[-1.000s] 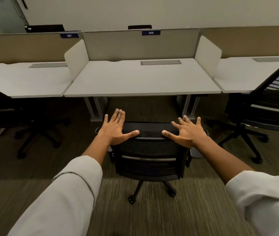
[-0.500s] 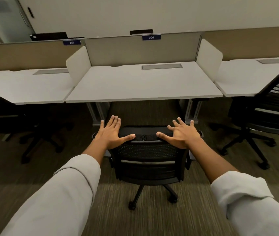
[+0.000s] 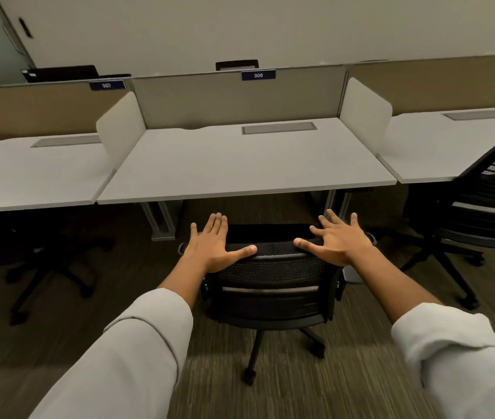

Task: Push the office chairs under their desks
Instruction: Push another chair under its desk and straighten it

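Two hands [image 3: 276, 246] press black mesh-backed chair [image 3: 273, 285].

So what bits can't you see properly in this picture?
All in the head view:
- Middle chair: its seat is hidden behind its own backrest.
- Right chair: cut off by the frame's right edge.
- Left chair: too dark, partly under its desk.
- Left hand and right hand: palms face down, so contact underneath is hidden.
- Carpet: blurred.

Black perforated mesh chair back [image 3: 273, 267], smooth matt white desk top [image 3: 240, 167], rough ribbed carpet [image 3: 346, 382].
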